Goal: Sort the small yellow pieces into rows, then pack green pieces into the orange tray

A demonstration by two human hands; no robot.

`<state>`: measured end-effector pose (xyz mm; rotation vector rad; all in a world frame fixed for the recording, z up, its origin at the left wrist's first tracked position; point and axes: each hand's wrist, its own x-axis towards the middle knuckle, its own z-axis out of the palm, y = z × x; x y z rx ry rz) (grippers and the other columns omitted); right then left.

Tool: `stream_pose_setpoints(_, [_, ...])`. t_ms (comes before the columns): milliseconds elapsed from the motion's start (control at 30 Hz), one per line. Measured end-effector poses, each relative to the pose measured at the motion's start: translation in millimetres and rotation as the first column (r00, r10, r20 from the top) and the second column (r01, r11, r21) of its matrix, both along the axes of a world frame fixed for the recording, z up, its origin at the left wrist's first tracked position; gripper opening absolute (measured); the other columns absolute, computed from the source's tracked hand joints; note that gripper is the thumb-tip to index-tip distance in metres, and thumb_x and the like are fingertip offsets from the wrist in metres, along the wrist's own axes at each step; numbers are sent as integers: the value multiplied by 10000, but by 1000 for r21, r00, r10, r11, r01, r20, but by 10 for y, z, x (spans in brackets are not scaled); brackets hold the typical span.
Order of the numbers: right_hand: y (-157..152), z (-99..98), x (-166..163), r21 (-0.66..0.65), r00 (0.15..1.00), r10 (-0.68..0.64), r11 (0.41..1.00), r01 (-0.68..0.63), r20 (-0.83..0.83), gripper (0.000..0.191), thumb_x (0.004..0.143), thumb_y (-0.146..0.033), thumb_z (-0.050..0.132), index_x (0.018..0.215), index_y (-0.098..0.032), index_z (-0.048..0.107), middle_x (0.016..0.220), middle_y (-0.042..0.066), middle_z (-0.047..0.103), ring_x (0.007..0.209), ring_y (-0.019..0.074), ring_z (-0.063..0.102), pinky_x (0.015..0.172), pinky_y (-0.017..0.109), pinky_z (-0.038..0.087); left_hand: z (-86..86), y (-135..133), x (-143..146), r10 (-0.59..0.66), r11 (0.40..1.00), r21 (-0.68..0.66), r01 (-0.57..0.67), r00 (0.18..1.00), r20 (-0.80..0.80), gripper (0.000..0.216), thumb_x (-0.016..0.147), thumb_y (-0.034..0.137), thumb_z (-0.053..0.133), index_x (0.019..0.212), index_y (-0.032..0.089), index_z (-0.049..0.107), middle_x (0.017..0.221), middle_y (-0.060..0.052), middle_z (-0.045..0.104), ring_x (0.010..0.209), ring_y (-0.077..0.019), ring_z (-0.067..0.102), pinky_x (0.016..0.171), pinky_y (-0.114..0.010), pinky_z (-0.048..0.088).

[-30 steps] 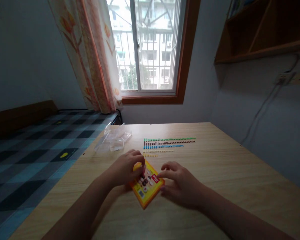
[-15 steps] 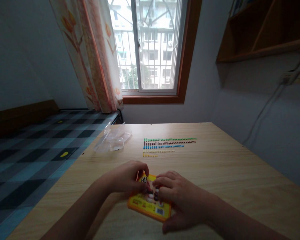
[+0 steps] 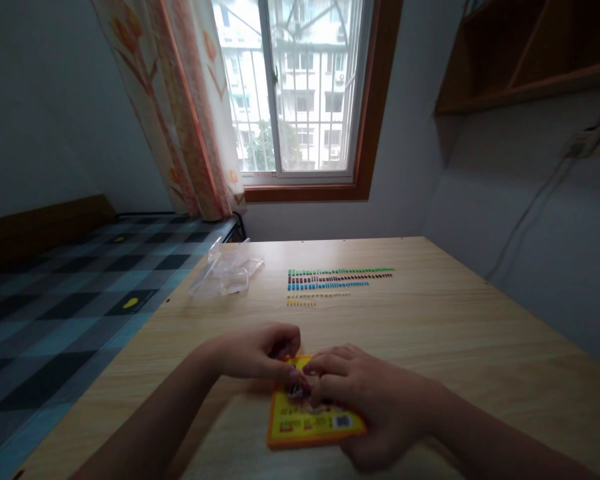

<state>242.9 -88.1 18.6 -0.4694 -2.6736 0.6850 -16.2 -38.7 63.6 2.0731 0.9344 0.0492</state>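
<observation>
Low in the head view is a flat yellow box (image 3: 314, 427) with orange edges, a printed face and a barcode. My left hand (image 3: 257, 352) is closed at its far left corner, fingers curled and thumb on the printed face. Across the right side lies my right hand (image 3: 375, 393), its fingers bent over the face and its thumb at the near right edge. Both hands hide much of the print. Beyond them, small pieces lie in rows: green (image 3: 340, 271), dark brown (image 3: 330, 279), blue (image 3: 325, 286), pale (image 3: 320, 295) and yellow (image 3: 300, 304).
Clear plastic containers (image 3: 233, 270) are heaped at the table's far left. The light wooden table (image 3: 455, 333) has a checked bed (image 3: 145, 267) along its left side. A window (image 3: 305, 100) and curtain (image 3: 180, 133) are behind; a wooden shelf (image 3: 520, 93) hangs at right.
The yellow box has turned so its near edge lies almost level, and it has shifted slightly right. Both hands stay on it. The view has tipped a little downward.
</observation>
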Motion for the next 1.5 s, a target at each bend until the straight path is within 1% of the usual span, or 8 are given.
stream_pose_setpoints(67, [24, 25, 34, -27, 1000, -17, 1000, 16, -20, 595, 620, -253, 677, 1210, -229, 605, 1323, 101, 594, 1211, 299, 545, 1070, 443, 399, 6, -12, -4, -11, 996, 92, 9, 1000, 22, 494, 723, 551, 766, 1058, 210, 640, 1025, -29, 646, 904, -194, 579, 775, -283, 496])
stream_pose_setpoints(133, [53, 54, 83, -58, 999, -38, 998, 36, -36, 585, 631, -221, 671, 1212, -229, 607, 1335, 104, 589, 1212, 294, 548, 1066, 439, 414, -3, -27, -1, -69, 990, 129, 63, 997, 41, 650, 710, 533, 792, 1256, 232, 608, 1266, -74, 616, 1115, -258, 569, 965, -360, 486])
stream_pose_setpoints(233, [107, 76, 167, -119, 995, -80, 990, 72, -60, 573, 670, -197, 662, 1239, -232, 602, 1354, 108, 582, 1218, 286, 552, 1056, 435, 438, -28, -42, 20, -150, 983, 122, 140, 986, 79, 806, 683, 533, 819, 1380, 232, 547, 1402, -97, 564, 1252, -306, 528, 1110, -424, 416])
stream_pose_setpoints(500, [185, 47, 262, -214, 980, -157, 968, 128, -121, 459, 827, -216, 563, 1286, -229, 578, 1261, 85, 639, 1104, 237, 610, 992, 405, 480, -48, -71, 67, -76, 996, 60, 70, 992, 97, 726, 731, 402, 798, 1392, 243, 542, 1374, -66, 612, 1235, -299, 578, 1062, -389, 478])
stream_pose_setpoints(800, [204, 63, 283, -236, 957, -232, 953, 188, -176, 410, 835, -232, 546, 1239, -221, 618, 1135, 64, 707, 976, 211, 660, 883, 361, 511, -162, -66, 22, -68, 993, 105, 56, 991, 119, 1090, 600, 479, 900, 1534, 256, 383, 1526, -115, 477, 1359, -346, 483, 1147, -472, 408])
stream_pose_setpoints(1033, [217, -24, 258, -124, 936, -268, 961, 245, -227, 290, 889, -275, 543, 1147, -194, 647, 1064, 68, 735, 922, 195, 686, 832, 333, 523, -102, -46, 4, -67, 996, 59, 61, 993, 101, 899, 728, 488, 812, 1503, 235, 433, 1509, -108, 508, 1345, -318, 505, 1142, -448, 423])
stream_pose_setpoints(1267, [227, -24, 247, -93, 936, -264, 964, 249, -234, 343, 946, -487, 601, 1096, -186, 672, 983, 70, 740, 862, 185, 689, 777, 315, 518, -62, -53, 91, -96, 978, 199, 69, 987, 128, 365, 883, 316, 631, 1236, 229, 672, 1241, -77, 698, 1124, -241, 643, 1010, -388, 511])
stream_pose_setpoints(1500, [308, -55, 282, -98, 852, -354, 934, 344, -385, 288, 909, -439, 680, 1070, -201, 685, 977, 66, 751, 876, 185, 704, 795, 317, 558, 8, -40, 117, -71, 959, 282, 8, 974, 214, 226, 900, 286, 612, 1073, 198, 727, 1032, -62, 740, 889, -184, 666, 808, -310, 534])
